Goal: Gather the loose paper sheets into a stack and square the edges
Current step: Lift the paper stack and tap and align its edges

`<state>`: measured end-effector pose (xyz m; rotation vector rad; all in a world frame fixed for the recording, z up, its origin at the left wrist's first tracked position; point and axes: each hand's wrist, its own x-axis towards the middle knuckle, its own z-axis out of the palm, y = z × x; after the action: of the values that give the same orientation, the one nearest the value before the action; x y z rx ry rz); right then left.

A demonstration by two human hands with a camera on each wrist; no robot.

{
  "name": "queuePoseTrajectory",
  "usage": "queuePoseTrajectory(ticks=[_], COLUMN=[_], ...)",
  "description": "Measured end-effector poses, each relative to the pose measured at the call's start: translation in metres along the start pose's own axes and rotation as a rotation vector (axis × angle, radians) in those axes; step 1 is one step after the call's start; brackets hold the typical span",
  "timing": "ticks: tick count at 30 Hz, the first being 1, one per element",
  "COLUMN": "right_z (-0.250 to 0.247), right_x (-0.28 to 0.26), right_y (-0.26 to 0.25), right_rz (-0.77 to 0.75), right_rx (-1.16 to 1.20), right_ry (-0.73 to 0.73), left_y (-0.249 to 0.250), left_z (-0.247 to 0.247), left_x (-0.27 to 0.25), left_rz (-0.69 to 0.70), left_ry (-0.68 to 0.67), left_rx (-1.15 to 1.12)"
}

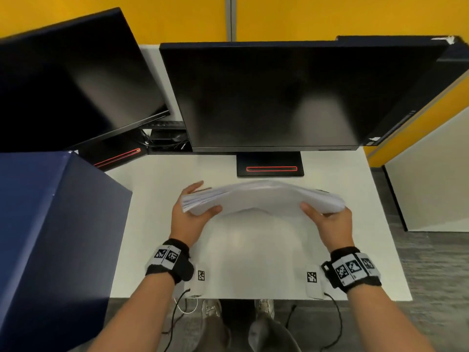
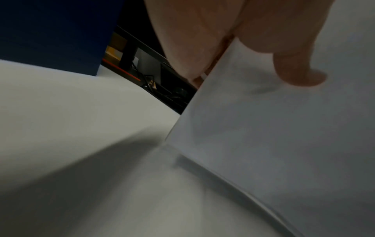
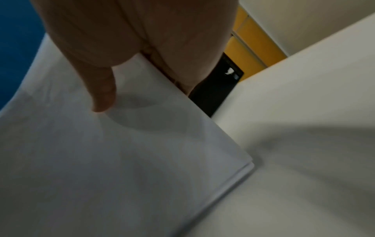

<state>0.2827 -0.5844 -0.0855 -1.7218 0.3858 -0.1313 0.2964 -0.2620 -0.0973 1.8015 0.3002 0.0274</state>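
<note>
Forearms, two, with marker wristbands, enter the head view from 6 o'clock. Left hand (image 1: 189, 215) grasps the 9 o'clock end of the paper stack (image 1: 261, 196); right hand (image 1: 332, 222) grasps the 3 o'clock end. Stack bowed upward at centre, above the white surface (image 1: 253, 250). Monitor (image 1: 274, 97) at 12 o'clock; second monitor (image 1: 71, 80) at 10 o'clock; blue partition (image 1: 50, 237) at 9 o'clock.

Left wrist view: thumb (image 2: 294, 64) pressed on the stack's top sheet (image 2: 274, 128), corner just over the surface.

Right wrist view: thumb (image 3: 101, 89) on the top sheet (image 3: 101, 160), palm against the sheet edges.
</note>
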Motion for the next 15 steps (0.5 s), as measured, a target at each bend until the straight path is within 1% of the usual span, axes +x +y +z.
queuePoseTrajectory(ticks=[3, 6, 9, 12, 15], right_z=[0.01, 0.015, 0.011, 0.013, 0.019], right_x=[0.001, 0.005, 0.004, 0.0, -0.001], right_y=[0.004, -0.002, -0.004, -0.001, -0.011], right_rz=[0.025, 0.039, 0.007, 0.042, 0.014], right_rx=[-0.017, 0.027, 0.024, 0.03, 0.101], right_ry=[0.0, 0.072, 0.063, 0.054, 0.119], left_y=[-0.002, 0.008, 0.008, 0.001, 0.011], left_z=[0.005, 0.005, 0.002, 0.006, 0.012], left_x=[0.005, 0.007, 0.005, 0.001, -0.003], left_rz=[-0.028, -0.03, -0.017, -0.049, -0.004], left_ry=[0.025, 0.067, 0.061, 0.043, 0.118], left_rx=[0.047, -0.024, -0.039, -0.049, -0.147])
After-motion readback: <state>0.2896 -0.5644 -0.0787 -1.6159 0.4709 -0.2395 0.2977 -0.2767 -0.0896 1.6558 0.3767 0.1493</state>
